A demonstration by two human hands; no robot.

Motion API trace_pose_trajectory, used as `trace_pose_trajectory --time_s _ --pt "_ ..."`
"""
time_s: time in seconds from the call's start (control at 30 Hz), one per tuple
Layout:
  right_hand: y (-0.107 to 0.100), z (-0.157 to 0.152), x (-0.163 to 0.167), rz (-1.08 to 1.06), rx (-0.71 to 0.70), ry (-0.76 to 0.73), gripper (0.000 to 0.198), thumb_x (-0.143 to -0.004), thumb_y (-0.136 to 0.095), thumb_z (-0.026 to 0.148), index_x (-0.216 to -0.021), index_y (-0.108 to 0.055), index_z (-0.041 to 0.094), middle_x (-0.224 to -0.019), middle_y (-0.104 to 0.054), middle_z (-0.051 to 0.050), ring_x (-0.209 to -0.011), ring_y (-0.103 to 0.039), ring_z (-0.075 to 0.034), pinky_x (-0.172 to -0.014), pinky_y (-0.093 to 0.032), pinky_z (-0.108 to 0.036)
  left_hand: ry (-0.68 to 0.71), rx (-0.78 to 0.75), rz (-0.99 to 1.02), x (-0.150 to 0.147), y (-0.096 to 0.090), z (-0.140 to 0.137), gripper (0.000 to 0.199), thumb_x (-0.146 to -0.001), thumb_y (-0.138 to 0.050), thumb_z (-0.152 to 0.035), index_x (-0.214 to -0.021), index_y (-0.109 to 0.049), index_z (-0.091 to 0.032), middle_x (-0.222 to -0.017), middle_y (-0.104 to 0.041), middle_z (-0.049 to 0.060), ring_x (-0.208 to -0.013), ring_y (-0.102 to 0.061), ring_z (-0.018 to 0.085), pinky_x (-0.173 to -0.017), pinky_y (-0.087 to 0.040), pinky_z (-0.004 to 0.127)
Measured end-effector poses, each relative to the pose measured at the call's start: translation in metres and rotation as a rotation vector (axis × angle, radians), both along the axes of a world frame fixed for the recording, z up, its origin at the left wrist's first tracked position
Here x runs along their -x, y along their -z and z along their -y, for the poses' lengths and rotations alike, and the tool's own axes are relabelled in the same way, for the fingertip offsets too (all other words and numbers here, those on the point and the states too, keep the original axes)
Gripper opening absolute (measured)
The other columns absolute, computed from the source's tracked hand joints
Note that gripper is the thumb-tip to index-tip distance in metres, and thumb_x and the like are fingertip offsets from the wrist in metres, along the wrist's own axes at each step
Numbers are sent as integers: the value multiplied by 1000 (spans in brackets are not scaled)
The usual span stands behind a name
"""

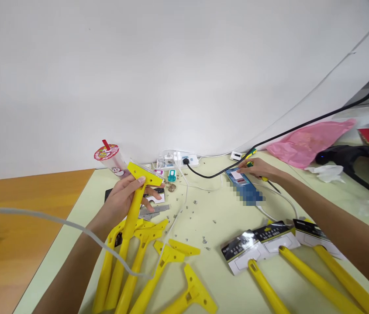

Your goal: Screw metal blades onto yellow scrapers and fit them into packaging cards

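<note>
In my left hand [127,192] is a yellow scraper [136,205], gripped near its wide head, with a clear strip along the top edge. My right hand [256,168] is at the far end of a phone [245,185] with a lit blue screen, a fingertip at the screen. A green-and-yellow screwdriver [264,179] shows under and between its fingers, its dark shaft pointing toward me. Below my left hand lie several more yellow scrapers [145,235] and a loose yellow head piece [184,247]. Flat grey blades [154,211] lie behind them.
Small screws [204,240] are scattered mid-table. Carded yellow scrapers [266,283] lie front right. At the wall stand a drink cup [112,161] and a power strip [191,159]. A black cable [289,129] and a grey cord [73,229] cross the view. A pink bag [308,141] lies right.
</note>
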State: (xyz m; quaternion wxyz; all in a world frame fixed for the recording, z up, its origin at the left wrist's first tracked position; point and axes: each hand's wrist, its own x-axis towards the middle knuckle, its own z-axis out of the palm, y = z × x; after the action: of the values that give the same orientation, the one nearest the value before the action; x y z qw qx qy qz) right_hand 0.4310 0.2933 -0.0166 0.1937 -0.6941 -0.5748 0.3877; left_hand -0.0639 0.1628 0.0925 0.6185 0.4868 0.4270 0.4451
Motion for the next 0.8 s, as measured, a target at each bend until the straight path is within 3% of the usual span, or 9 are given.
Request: trace_pose_trajectory --time_s 0.27,0.43,0.57,0.67,0.8 --pt "-8 7 -1 -62 -43 -45 54 -72 -92 55 -104 -78 13 -48 -41 8 -45 -36 -11 -42 -25 -26 15 2 -12 -1 2 0 41 -98 -76 -44 -119 -73 -10 -123 -79 23 -89 -81 30 -54 -67 34" --pt "-18 29 7 -147 -182 -121 28 -87 -83 44 -99 -77 19 -62 -55 6 -47 -31 -9 -45 -18 -31 25 16 -11 -3 3 1 42 -97 -77 -45 -121 -73 -10 -122 -79 22 -93 -81 32 -54 -67 32" --pt "-21 43 15 -174 -298 -140 18 -88 -81 36 -96 -77 20 -74 -61 4 -51 -28 -8 -48 -14 -34 37 25 -21 -9 3 3 43 -97 -77 -46 -120 -73 -10 -122 -79 23 -100 -81 35 -55 -68 34" --pt "-23 42 16 -149 -270 -119 17 -86 -81 33 -96 -76 20 -89 -68 -1 -52 -31 -7 -48 -14 -34 61 21 -19 -14 3 4 44 -97 -77 -48 -118 -73 -10 -122 -79 23 -101 -81 37 -55 -69 36" --pt "-28 33 12 -102 -123 -96 22 -82 -82 32 -100 -77 20 -96 -70 -4 -53 -37 -8 -48 -22 -32 86 22 -15 -16 3 5 42 -98 -76 -46 -117 -74 -10 -121 -79 23 -102 -81 37 -56 -69 37"
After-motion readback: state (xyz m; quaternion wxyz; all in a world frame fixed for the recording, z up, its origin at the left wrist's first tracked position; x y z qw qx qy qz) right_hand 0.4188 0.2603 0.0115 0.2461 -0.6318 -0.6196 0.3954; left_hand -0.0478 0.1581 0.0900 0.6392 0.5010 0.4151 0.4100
